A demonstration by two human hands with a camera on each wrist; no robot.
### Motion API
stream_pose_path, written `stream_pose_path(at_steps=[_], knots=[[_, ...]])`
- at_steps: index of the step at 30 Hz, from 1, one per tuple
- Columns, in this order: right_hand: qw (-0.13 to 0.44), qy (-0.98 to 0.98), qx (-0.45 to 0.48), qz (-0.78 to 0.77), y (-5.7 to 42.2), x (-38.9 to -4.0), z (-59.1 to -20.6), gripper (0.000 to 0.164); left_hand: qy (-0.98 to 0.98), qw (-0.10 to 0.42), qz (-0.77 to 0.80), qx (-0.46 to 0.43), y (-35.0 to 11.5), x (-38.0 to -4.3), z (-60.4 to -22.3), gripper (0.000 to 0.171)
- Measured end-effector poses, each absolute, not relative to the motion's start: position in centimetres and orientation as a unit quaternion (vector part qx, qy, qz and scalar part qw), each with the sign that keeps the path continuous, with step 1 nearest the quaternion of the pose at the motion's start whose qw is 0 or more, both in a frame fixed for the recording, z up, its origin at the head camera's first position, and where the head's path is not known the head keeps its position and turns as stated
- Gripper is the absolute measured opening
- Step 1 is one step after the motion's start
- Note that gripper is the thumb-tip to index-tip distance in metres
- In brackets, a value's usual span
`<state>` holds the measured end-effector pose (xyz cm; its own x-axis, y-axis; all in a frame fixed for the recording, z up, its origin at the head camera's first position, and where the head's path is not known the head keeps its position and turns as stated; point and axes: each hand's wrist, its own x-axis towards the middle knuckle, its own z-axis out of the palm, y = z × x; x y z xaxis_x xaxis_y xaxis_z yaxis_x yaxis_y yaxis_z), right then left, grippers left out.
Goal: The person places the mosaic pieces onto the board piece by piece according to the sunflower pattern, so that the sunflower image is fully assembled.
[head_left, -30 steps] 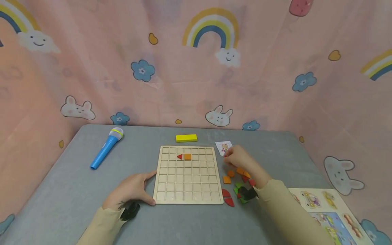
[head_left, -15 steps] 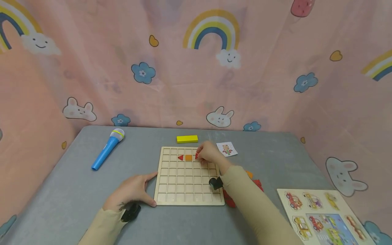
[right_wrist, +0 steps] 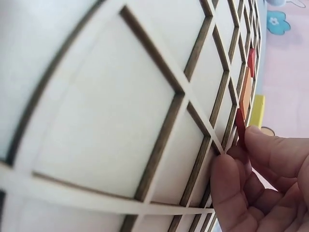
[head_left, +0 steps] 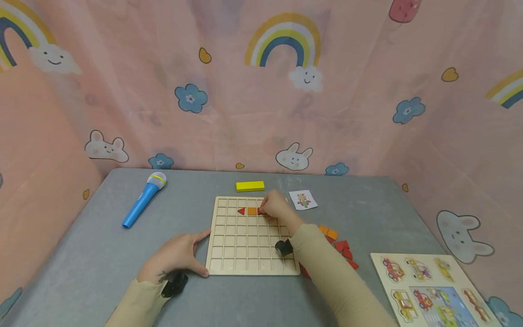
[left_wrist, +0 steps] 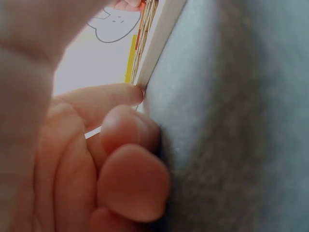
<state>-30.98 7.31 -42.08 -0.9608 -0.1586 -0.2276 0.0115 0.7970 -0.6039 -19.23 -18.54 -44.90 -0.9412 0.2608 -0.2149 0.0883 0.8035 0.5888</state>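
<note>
A pale wooden grid board point(head_left: 241, 252) lies on the grey table. My left hand point(head_left: 175, 255) rests at its left side, thumb and index finger spread, their tips touching the board's edge. In an upper row sit a red triangle point(head_left: 241, 211) and, to its right, an orange square point(head_left: 252, 211). Just right of the square, my right hand point(head_left: 276, 205) pinches a small red piece point(right_wrist: 241, 126) over the board. Thumb and fingertips cover part of that piece, so its full outline is hidden.
Loose orange squares point(head_left: 328, 232) and red pieces point(head_left: 343, 247) lie right of the board, partly behind the right sleeve. Behind the board are a yellow block point(head_left: 250, 186) and a small picture card point(head_left: 303, 200). A toy microphone point(head_left: 143, 202) lies left; a picture puzzle point(head_left: 390, 290) lies front right.
My right hand has moved left from beside the picture card onto the board, bringing the red piece next to the orange square, then slightly lower. The left hand stays at the board's edge.
</note>
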Motion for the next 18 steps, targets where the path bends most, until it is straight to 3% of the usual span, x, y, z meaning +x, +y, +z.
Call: stream_pose_path(at_steps=[18], knots=[[0.076, 0.954, -0.066, -0.282, 8.01, -30.29, -41.82, 0.008, 0.941, 0.143, 0.294, 0.09, -18.36, -19.18, -44.87, 0.11]])
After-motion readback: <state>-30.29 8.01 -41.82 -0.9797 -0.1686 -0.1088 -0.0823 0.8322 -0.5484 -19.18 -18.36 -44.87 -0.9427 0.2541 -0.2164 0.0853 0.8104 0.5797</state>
